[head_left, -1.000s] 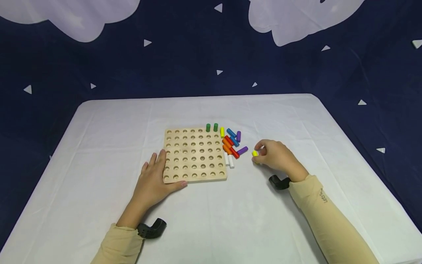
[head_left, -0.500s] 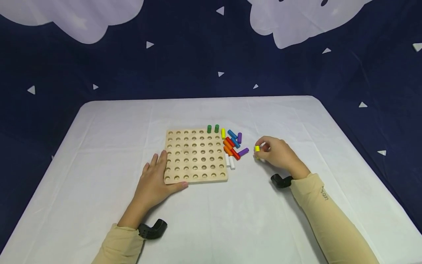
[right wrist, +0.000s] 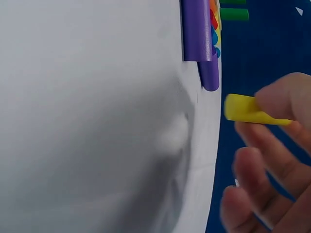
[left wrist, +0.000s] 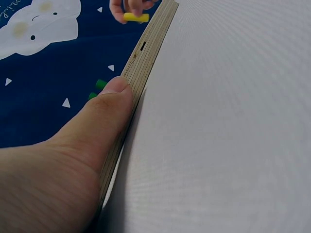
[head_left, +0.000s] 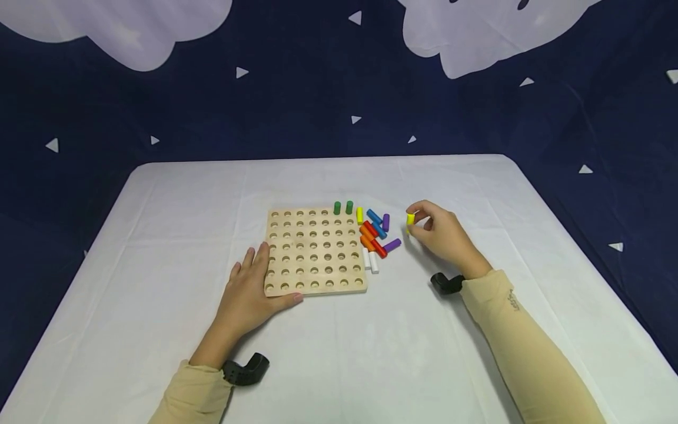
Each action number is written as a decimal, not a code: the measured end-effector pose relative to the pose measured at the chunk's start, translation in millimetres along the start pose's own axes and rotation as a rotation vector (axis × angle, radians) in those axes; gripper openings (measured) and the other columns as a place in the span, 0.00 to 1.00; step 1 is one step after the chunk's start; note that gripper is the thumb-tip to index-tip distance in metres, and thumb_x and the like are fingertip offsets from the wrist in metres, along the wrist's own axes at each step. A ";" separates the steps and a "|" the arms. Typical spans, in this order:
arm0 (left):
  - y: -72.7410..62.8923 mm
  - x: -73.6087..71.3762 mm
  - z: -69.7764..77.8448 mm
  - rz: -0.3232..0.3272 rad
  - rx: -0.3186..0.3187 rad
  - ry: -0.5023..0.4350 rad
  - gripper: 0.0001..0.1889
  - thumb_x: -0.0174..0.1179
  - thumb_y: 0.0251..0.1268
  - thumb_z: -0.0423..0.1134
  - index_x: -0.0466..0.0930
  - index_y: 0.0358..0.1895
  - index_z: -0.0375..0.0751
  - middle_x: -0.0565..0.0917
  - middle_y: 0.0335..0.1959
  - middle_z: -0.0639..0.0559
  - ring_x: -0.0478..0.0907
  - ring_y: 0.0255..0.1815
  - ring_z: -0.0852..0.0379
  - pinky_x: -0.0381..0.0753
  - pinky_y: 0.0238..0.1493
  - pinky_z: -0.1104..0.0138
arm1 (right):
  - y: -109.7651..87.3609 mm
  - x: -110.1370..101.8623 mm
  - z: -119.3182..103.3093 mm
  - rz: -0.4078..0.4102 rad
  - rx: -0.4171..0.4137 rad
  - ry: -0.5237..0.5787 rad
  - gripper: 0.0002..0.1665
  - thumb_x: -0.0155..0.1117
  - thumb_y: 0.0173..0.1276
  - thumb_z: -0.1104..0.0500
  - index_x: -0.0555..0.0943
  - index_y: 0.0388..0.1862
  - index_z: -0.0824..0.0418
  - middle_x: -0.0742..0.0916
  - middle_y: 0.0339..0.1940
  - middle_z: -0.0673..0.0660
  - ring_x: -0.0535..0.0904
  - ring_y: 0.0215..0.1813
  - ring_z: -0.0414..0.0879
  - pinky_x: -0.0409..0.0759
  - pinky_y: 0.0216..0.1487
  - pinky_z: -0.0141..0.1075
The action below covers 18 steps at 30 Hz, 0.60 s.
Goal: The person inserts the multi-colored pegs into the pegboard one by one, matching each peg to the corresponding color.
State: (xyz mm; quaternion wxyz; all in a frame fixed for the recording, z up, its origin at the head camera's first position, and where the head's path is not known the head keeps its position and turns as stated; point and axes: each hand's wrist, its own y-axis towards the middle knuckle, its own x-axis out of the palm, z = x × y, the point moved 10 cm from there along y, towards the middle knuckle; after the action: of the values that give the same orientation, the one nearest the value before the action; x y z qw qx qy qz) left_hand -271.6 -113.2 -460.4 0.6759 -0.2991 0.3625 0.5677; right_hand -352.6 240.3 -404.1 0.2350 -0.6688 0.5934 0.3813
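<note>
Step in hand, as I read it: bringing a yellow peg over to the pegboard. Right hand pinches it between thumb and index finger, roughly upright, to the right of the loose pegs and well apart from the board. Left hand isn't gripping anything: fingers straight along the board's left edge, thumb along the near edge, probably steadying it.

Two green pegs stand in the far row's last two holes; the other holes look bare. Loose on the tabletop by the board's right side: a second yellow peg, two blue pegs, two purple pegs, two red pegs, two orange pegs, two white pegs.

Next move likely calls for clearing that pile, keeping the peg vertical and lining it up over a hole. Which hole, can't tell.

View differences: left wrist shows the thumb pressed to the board's layered side, plus a dark slot in that side; head view shows neither layers nor slot. Right wrist shows the lower fingers loosely bent, clear of the peg; head mostly hides them. Only head shows the hole grid. Peg's height above the tabletop: can't judge.
</note>
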 end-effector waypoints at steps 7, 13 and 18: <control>-0.6 0.6 0.7 0.000 0.002 0.003 0.70 0.71 0.42 0.71 0.40 0.80 0.35 0.50 0.81 0.35 0.43 0.82 0.35 0.40 0.81 0.43 | 13.3 -2.9 -9.5 0.064 -0.023 0.031 0.18 0.68 0.66 0.61 0.80 0.54 0.59 0.88 0.46 0.57 0.73 0.35 0.49 0.71 0.34 0.35; -1.3 -0.6 1.5 0.004 0.000 0.006 0.69 0.72 0.43 0.70 0.41 0.80 0.35 0.50 0.81 0.35 0.43 0.82 0.35 0.41 0.80 0.43 | 26.3 4.1 -24.3 0.068 -0.053 0.023 0.18 0.69 0.67 0.59 0.80 0.54 0.59 0.88 0.46 0.57 0.73 0.33 0.49 0.70 0.33 0.36; -1.2 -0.8 2.6 0.003 -0.002 0.007 0.69 0.72 0.43 0.70 0.41 0.80 0.35 0.50 0.81 0.35 0.43 0.82 0.36 0.40 0.81 0.43 | 35.8 16.0 -38.2 0.035 -0.055 0.041 0.18 0.70 0.66 0.58 0.80 0.54 0.57 0.89 0.45 0.55 0.72 0.33 0.50 0.70 0.34 0.37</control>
State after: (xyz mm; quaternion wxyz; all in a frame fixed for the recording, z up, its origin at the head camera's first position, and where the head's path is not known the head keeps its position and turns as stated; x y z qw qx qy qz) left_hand -270.1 -111.7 -458.3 0.6734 -0.3015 0.3648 0.5679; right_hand -378.6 194.6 -388.9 0.1977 -0.6721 0.5992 0.3876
